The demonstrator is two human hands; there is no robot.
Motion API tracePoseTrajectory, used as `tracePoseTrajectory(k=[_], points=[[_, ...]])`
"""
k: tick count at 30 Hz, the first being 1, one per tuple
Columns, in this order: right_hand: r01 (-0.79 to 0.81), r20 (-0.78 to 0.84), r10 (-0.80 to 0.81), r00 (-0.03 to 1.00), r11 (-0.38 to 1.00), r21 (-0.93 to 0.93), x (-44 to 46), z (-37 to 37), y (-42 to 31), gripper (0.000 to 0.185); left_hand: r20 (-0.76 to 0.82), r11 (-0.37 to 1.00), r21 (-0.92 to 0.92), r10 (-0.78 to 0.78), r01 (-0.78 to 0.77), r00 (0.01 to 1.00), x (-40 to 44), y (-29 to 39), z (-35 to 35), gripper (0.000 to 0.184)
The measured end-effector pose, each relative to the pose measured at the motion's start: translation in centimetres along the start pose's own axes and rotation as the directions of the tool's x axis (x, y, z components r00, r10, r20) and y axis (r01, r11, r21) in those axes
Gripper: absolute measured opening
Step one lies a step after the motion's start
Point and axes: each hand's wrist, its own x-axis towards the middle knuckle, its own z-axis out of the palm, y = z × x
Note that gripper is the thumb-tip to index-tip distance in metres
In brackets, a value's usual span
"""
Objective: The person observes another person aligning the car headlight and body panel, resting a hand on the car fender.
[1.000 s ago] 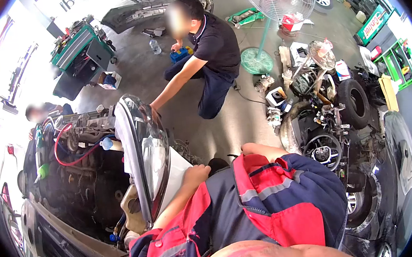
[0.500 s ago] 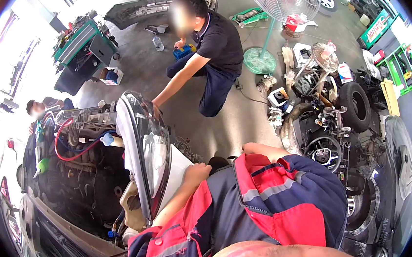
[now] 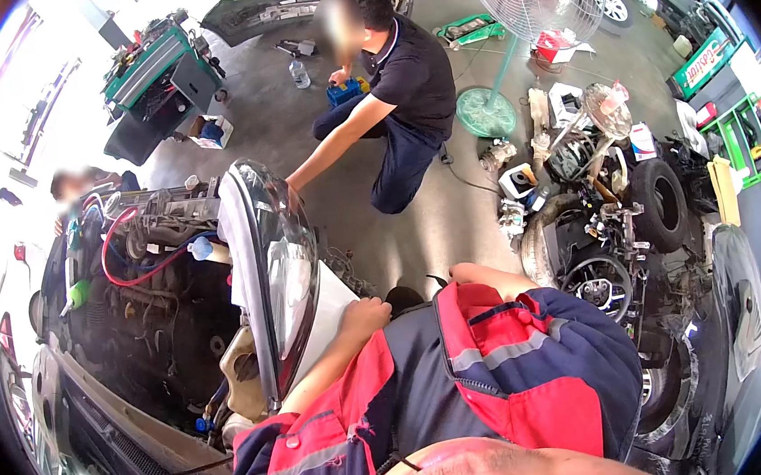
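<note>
My left hand (image 3: 365,317) is closed, its fingers curled beside the white panel (image 3: 325,310) behind the headlight; whatever it may hold is hidden. The headlight (image 3: 286,273), with a clear and dark lens, stands upright at the front corner of the car, left of my forearm. My right hand (image 3: 467,272) is in front of my jacket, only partly in view, and its fingers do not show. A small dark tip (image 3: 438,279) is just beside it. A crouching co-worker (image 3: 403,82) reaches one arm to the far side of the headlight; that hand is hidden.
The open engine bay (image 3: 152,321), with a red hose (image 3: 110,252), lies to the left. On the right are car parts, a tyre (image 3: 658,204) and a steering wheel (image 3: 597,282). A standing fan (image 3: 487,112), a tool cart (image 3: 158,71) and another person (image 3: 91,183) are farther off.
The view has shifted slightly. The dark tip beside my right hand now shows. The person at far left has a lowered head. My left hand and the co-worker's reaching arm look nearly unchanged.
</note>
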Motion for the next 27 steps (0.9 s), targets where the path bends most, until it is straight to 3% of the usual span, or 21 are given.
tracePoseTrajectory(k=[4, 10, 27], points=[[-0.161, -0.039, 0.172, 0.984, 0.968, 0.194, 1.0, 0.8, 0.2, 0.043, 0.001, 1.0, -0.002, -0.001, 0.001, 1.0, -0.1, 0.0, -0.1, 0.014], [-0.19, -0.05, 0.207, 0.977, 0.955, 0.227, -0.4, -0.3, -1.2, 0.037, -0.003, 1.0, 0.001, -0.012, 0.012, 1.0, -0.2, 0.2, -0.1, 0.015], [-0.105, -0.075, 0.112, 0.991, 0.99, 0.092, 3.6, 2.9, 2.8, 0.041, 0.021, 0.998, -0.032, -0.052, 0.053, 0.998, -0.4, 1.1, -1.6, 0.02]])
